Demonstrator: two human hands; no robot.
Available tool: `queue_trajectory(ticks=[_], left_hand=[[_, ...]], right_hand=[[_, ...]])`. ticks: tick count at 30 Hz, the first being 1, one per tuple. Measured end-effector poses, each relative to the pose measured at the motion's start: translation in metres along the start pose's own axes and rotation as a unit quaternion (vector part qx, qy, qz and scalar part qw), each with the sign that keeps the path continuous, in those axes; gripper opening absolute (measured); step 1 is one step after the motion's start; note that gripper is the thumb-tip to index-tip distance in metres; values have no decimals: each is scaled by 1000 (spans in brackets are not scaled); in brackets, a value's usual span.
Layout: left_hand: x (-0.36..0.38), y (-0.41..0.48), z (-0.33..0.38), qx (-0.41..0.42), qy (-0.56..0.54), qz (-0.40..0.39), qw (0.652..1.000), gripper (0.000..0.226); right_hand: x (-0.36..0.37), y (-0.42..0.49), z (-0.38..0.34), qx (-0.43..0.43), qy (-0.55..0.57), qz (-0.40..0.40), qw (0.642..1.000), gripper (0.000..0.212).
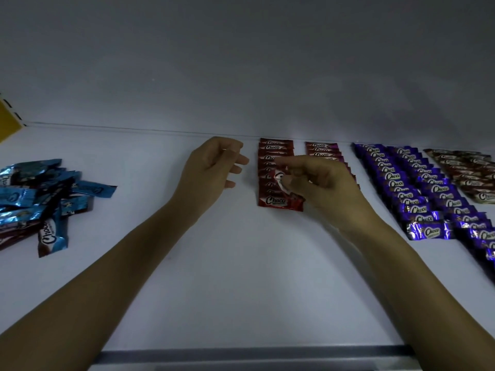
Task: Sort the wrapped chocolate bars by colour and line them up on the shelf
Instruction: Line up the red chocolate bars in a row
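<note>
Head view: my right hand (316, 183) pinches a red bar (280, 181) over the red row (276, 148), left hand (211, 167) loose, empty; I judge it should land square, edges aligned.

**What we cannot make out**

Our right hand (318, 183) covers the middle of the second red row (321, 149), so we cannot count its bars. The red bar (280, 180) pinched in that hand is blurred and half hidden. The blue pile (40, 194) runs off the left edge, as does a yellow thing (8, 121) we cannot identify. The right edge cuts the purple rows (417, 188) and the brown row (466, 170). The small print on the wrappers is unreadable.
</note>
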State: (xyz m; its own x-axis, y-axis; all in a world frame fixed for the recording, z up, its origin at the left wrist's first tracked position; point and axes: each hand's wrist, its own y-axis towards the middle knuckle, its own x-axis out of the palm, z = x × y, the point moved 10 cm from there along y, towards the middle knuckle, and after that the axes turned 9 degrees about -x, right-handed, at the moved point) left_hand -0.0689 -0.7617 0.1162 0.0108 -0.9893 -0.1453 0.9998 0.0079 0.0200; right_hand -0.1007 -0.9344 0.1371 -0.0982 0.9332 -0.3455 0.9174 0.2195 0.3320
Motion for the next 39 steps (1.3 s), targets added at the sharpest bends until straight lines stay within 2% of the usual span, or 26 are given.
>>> queue_trajectory(ticks=[2,8,11,14,17,20,27,30,32,35,37,39], left_hand=[[-2,1,-3,-15,-17,5,1000,15],[-6,5,-7,-12,-16,22,1000,13],[-9,3,-2,46,66,39,996,13],[-5,2,2,107,198,57,973,18],[-9,6,-2,96,199,72,973,19],[-7,3,2,120,241,85,959,19],[-11,-11,8,130,283,107,944,19],[-15,-32,9,148,332,102,926,22],[-24,-46,9,151,385,104,905,25],[-49,-71,11,153,442,129,874,32],[-70,-90,10,158,477,150,851,48],[-100,-107,4,126,513,194,827,60]], right_hand=[[4,0,0,-11,-56,-35,998,34],[16,-6,8,-13,-143,-121,982,13],[16,-3,9,-32,-175,-113,978,13],[16,0,8,-65,-222,-94,968,11],[16,3,10,-79,-250,-87,961,11],[19,4,9,-94,-264,-86,956,9],[-6,0,5,-65,-190,-19,979,12],[-9,-1,-5,-78,-174,2,982,10],[9,2,-20,-107,-178,-15,978,8],[66,9,-40,-124,-152,-101,975,3],[111,15,-49,-116,-112,-146,976,10],[150,25,-56,-101,-69,-153,981,16]])
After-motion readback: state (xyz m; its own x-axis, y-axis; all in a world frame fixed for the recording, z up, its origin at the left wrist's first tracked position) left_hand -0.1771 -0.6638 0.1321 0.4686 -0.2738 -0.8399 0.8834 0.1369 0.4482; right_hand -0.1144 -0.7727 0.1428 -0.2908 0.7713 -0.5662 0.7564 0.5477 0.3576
